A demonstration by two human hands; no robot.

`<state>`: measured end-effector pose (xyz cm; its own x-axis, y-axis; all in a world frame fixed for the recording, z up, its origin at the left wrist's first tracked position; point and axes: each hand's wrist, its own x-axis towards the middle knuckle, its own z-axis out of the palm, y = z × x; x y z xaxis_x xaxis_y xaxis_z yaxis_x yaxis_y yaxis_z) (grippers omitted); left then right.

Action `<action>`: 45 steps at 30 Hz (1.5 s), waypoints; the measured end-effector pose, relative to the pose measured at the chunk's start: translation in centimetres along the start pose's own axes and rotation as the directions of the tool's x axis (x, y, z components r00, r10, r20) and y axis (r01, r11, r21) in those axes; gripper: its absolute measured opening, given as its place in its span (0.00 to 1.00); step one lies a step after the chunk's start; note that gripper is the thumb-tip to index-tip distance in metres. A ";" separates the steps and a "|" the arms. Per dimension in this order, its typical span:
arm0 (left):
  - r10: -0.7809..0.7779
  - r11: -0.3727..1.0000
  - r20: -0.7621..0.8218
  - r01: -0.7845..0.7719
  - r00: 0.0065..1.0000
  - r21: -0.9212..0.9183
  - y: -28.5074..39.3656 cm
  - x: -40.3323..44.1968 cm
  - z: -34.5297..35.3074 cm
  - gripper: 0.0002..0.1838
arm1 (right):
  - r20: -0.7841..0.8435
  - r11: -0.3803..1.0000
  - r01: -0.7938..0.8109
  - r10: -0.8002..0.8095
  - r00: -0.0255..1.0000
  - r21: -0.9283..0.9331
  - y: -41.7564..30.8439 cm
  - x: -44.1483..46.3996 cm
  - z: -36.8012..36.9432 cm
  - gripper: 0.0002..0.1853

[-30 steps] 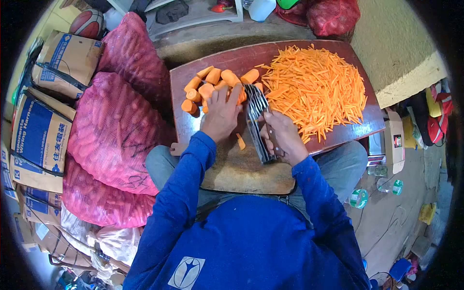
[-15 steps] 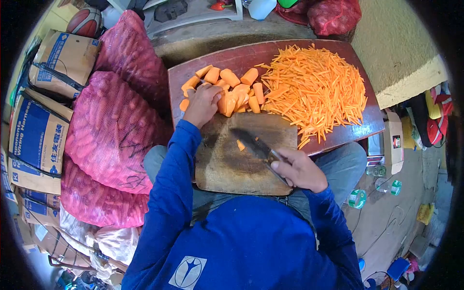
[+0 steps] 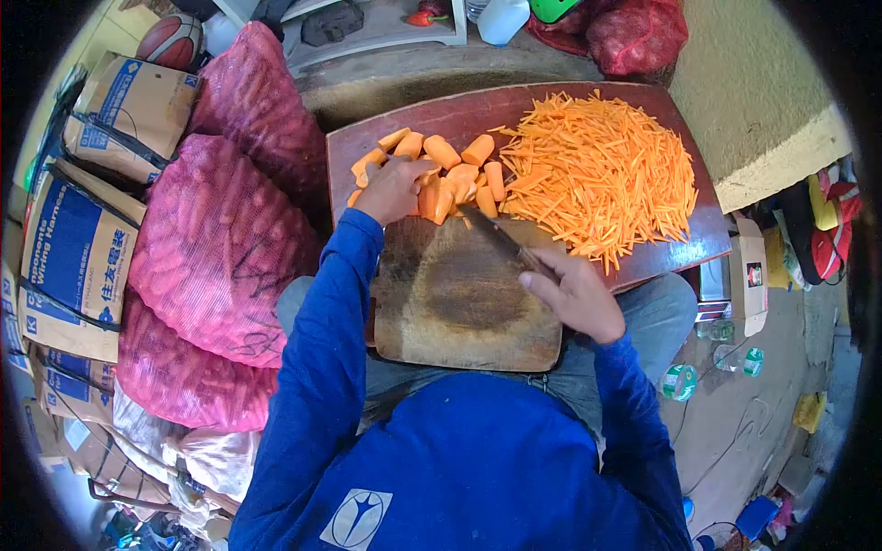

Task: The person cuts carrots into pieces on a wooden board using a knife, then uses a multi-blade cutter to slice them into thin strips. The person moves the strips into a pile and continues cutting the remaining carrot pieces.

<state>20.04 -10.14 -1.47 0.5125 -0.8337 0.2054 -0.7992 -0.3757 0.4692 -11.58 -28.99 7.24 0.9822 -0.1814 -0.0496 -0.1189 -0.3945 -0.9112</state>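
Observation:
My right hand (image 3: 574,289) is closed round the handle of a dark-bladed knife (image 3: 491,236). The knife's tip is at the far edge of a worn wooden cutting board (image 3: 455,317), close to the carrot pieces. Beyond the board's left part, my left hand (image 3: 393,188) reaches among thick orange carrot chunks (image 3: 441,151); its fingertips are partly hidden, and what they hold cannot be made out. Flat carrot slices (image 3: 435,199) lie just right of it. A large heap of thin carrot strips (image 3: 602,170) covers the right side of the dark red table (image 3: 367,138).
Pink mesh sacks (image 3: 216,248) of carrots stand at the left, beside tied cardboard boxes (image 3: 78,248). A red mesh bag (image 3: 634,37) sits past the table's far edge. Plastic bottles (image 3: 679,382) lie on the floor at the right, and a low wall (image 3: 753,119) rises behind them.
My left hand has moved from the slices leftward to the chunks. The knife swung down toward me, then out to the board's far edge. A small carrot piece has left the board's middle.

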 end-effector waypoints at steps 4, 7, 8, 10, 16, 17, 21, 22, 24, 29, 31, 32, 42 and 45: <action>-0.010 0.998 0.108 0.003 0.994 0.065 0.4 0.7 -0.8 0.20 | 0.157 0.948 -0.241 0.211 0.965 0.208 0.0 -2.5 1.9 0.18; -0.061 0.991 0.145 0.043 0.988 0.128 1.4 1.0 -1.1 0.20 | 0.158 0.935 -0.214 0.175 0.972 0.282 0.1 -3.6 3.0 0.20; -0.060 0.991 0.146 0.041 0.988 0.129 1.5 1.1 -1.2 0.20 | 0.140 0.940 -0.191 0.157 0.978 0.283 0.2 -3.7 3.2 0.20; -0.035 0.982 0.113 0.013 0.993 0.188 1.7 1.3 -1.3 0.20 | 0.135 0.936 -0.201 0.168 0.976 0.287 0.1 -3.6 3.1 0.20; -0.046 0.999 -0.122 0.049 0.992 0.024 3.4 -0.5 -3.4 0.25 | 0.102 0.927 -0.202 0.179 0.979 0.315 1.1 -3.8 3.2 0.18; -0.047 0.998 -0.119 0.050 0.992 0.026 4.0 -1.2 -4.0 0.25 | 0.080 0.932 -0.186 0.169 0.982 0.312 1.3 -3.8 3.3 0.17; -0.099 0.991 -0.085 0.090 0.991 -0.101 9.4 -5.6 -6.3 0.23 | 0.034 0.951 -0.165 0.162 0.986 0.263 0.7 -4.4 3.3 0.17; -0.114 0.983 -0.069 0.103 0.991 -0.150 10.7 -7.0 -6.0 0.23 | 0.014 0.964 -0.146 0.147 0.989 0.220 0.5 -4.6 3.3 0.17; 0.027 0.988 -0.139 -0.048 0.990 -0.145 12.3 -9.6 -4.3 0.23 | 0.004 0.976 -0.132 0.133 0.991 0.175 -0.4 -4.7 3.3 0.17; -0.049 0.981 -0.181 0.013 0.982 -0.193 14.4 -12.7 -0.5 0.21 | 0.064 0.995 -0.078 0.075 0.995 0.054 -1.9 -4.6 3.1 0.16; -0.032 0.976 -0.255 -0.025 0.966 -0.216 14.6 -13.1 0.3 0.20 | 0.081 0.991 -0.125 0.120 0.989 0.054 -2.3 -4.5 3.0 0.16; -0.043 0.971 -0.301 -0.032 0.953 -0.239 14.8 -13.4 0.5 0.20 | 0.096 0.985 -0.165 0.159 0.983 0.057 -2.5 -4.5 3.0 0.15; -0.029 0.971 -0.417 -0.074 0.909 -0.228 15.2 -14.5 1.6 0.19 | 0.071 0.991 -0.126 0.123 0.990 0.039 -2.4 -5.1 3.6 0.18; -0.105 0.952 -0.417 -0.031 0.903 -0.306 14.7 -15.1 2.8 0.20 | 0.074 0.996 -0.086 0.084 0.994 0.018 -3.5 -5.7 3.2 0.20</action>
<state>-0.33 -4.16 -0.11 0.6775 -0.5444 0.4946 -0.6802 -0.2080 0.7029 -16.34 -23.67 9.42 0.9767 -0.1471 -0.1562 -0.2000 -0.3614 -0.9107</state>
